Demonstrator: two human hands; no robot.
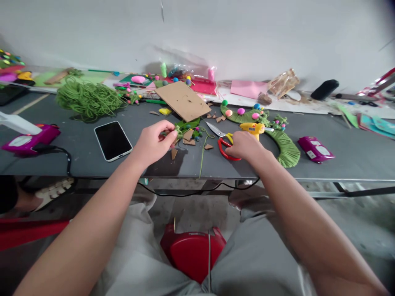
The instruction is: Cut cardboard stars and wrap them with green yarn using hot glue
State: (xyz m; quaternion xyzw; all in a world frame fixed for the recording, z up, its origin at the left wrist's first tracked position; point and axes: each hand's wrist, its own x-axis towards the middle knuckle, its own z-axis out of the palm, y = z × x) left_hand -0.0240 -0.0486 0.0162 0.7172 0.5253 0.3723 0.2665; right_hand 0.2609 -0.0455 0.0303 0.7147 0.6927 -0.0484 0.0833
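My left hand [156, 142] pinches a small green yarn piece [178, 132] above the grey table. Beside it lie brown cardboard scraps [189, 135] and small coloured balls. A loose green strand [202, 158] hangs toward the table's front edge. My right hand [243, 144] is closed on the red-handled scissors [222, 149], whose blades point up and left. Just behind that hand is a yellow glue gun [251, 127]. A green yarn-wrapped ring [285, 150] with coloured pompoms curves around to its right and back.
A green yarn heap [88, 98] and a phone [113, 141] lie left. Behind my hands is a cardboard sheet [184, 100]. Purple boxes [314, 149] sit at both sides, and a black cable [68, 158] runs along the front edge. A person's foot [55, 191] shows at lower left.
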